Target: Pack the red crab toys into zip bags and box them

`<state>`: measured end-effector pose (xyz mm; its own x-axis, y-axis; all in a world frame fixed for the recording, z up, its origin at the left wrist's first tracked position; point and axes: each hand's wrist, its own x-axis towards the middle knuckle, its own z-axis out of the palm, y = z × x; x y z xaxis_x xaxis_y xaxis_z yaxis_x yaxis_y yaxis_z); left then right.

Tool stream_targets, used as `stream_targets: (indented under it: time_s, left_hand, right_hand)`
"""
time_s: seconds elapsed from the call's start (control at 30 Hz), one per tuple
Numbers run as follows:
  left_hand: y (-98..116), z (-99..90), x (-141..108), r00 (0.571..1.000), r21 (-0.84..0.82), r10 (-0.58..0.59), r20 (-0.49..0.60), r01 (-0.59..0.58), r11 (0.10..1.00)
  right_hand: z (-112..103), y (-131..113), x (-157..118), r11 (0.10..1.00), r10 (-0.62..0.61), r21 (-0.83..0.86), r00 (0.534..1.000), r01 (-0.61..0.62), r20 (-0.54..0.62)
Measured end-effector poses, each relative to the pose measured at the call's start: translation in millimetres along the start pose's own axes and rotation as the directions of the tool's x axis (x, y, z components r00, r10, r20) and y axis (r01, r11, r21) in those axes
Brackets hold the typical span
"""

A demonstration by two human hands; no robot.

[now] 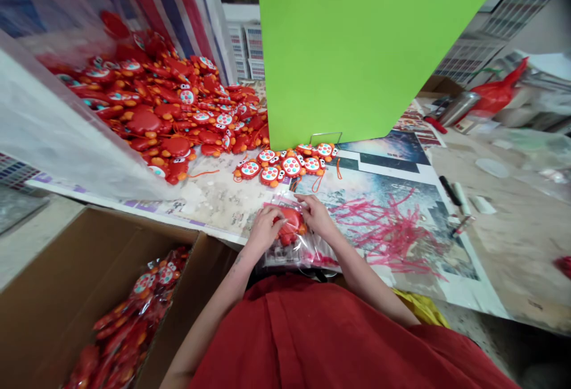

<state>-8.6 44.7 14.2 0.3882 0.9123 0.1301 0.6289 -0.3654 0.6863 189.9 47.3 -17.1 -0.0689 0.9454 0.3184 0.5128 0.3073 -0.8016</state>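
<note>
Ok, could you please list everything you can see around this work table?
Green board: one, lime green, upright at the back.
Heaped toy crabs: many, red and orange, back left, beside clear plastic sheeting.
Loose toy crabs: about seven, red and orange, at the foot of the green board.
Red strings: a tangle, pinkish red, on the printed sheet.
Cardboard box: one, brown, lower left, holding bagged toy crabs.
Steel flask: one, silver, far right.
Clear plastic bag: one, transparent, on the printed sheet, with a red toy crab inside.
Left hand: one, on the bag.
Right hand: one, on the bag.
</note>
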Motion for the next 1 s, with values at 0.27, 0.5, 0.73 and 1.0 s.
stream_targets:
  time_s: [0.27, 0.5, 0.73, 1.0]
  left_hand:
    - [5, 0.6, -3, 0.992, -0.123, -0.059, -0.109, 0.045, 0.991]
    - [-26, 18.3, -3, 0.938, -0.602, -0.346, -0.03, 0.259, 0.756]
    - [-24, 26.1, -3, 0.927, -0.762, -0.368, 0.073, 0.29, 0.579]
    - [-8, 19.1, -3, 0.906, -0.796, -0.397, 0.147, 0.347, 0.497]
  right_hand:
    - [-2, -15, 5, 0.997, -0.076, 0.015, 0.982, 0.08, -0.171]
    - [-5, -24, 4, 0.995, -0.086, 0.034, 0.965, 0.097, -0.249]
    - [-5, -25, 3, 0.989, -0.125, 0.039, 0.959, 0.139, -0.254]
    - [-7, -34, 2, 0.944, -0.294, -0.185, 0.952, 0.275, -0.088]
